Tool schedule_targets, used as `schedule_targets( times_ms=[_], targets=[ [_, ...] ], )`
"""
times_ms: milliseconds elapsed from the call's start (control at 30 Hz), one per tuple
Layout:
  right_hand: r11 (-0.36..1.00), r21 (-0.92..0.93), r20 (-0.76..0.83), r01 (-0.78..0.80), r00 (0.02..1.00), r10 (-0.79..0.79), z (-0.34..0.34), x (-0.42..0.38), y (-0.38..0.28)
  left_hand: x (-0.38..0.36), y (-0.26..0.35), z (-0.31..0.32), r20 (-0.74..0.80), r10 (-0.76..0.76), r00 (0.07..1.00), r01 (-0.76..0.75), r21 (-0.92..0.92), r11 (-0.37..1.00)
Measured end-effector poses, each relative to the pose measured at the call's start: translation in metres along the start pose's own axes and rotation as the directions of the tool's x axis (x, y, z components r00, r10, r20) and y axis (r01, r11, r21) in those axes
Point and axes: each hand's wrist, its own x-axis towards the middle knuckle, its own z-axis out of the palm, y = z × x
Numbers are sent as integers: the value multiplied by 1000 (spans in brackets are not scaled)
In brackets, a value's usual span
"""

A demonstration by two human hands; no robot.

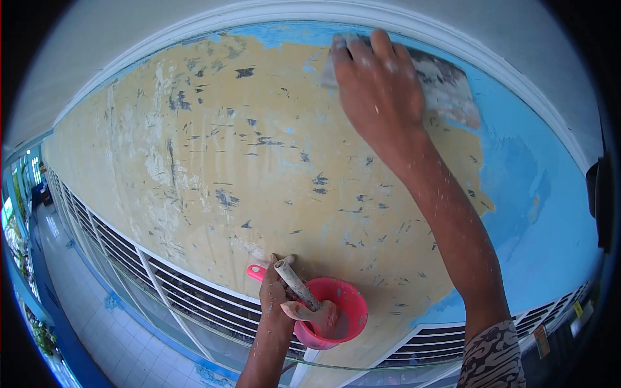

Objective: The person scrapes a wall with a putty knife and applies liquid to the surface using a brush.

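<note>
High on the wall (pixel 246 181), my right hand (pixel 381 84) is closed on a wide, flat trowel (pixel 449 87), its blade smeared with whitish-grey residue. The trowel lies against the upper wall, where blue paint meets a bare tan patch. Lower down, my left hand (pixel 275 288) is wrapped round the handle of a pink plastic dipper (pixel 352 297). A tool with a pale, dirty tube-like handle (pixel 296 283) leans in the dipper beside my left thumb; its lower end is hidden. Some greyish liquid shows inside the dipper. White specks dot both my arms.
White moulding (pixel 323 11) curves along the wall's top under the ceiling. Blue paint (pixel 524 194) covers the right side. Louvred vents (pixel 194 291) with white frames run below the patch. A tiled walkway (pixel 129 336) with a blue ledge lies at lower left.
</note>
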Motion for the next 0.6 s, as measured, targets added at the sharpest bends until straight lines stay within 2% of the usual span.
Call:
schedule_targets(
  times_ms=[100, 200, 267, 300, 367, 533, 600],
  targets=[
    [998, 52, 105, -45, 994, 40, -11, 3, -6, 5, -3, -7, 16, -6, 1000, 5, 18, 1000],
    [999, 21, 82, 28, 996, -29, -16, -12, -17, 1, -2, -2, -2, 0, 1000, 0, 13, 1000],
    [1000, -8, -22, 18, 1000, -18, -7, -9, -11, 1, 0, 0, -19, -12, 1000, 12, 15, 1000],
    [1000, -8, -21, 14, 1000, -14, -5, 0, -8, 2, -1, 0, -21, -11, 1000, 11, 18, 1000],
    [998, 37, 97, -57, 994, 53, -1, 21, -4, 7, -2, -4, 14, -19, 1000, 19, -5, 1000],
    [999, -26, 75, 28, 997, -26, -8, -11, -23, 7, -3, -6, 17, 5, 1000, -6, 37, 999],
    [1000, 5, -91, 6, 996, -6, -2, 1, -16, 10, -2, -5, 20, 30, 999, -31, 63, 998]
  ],
)
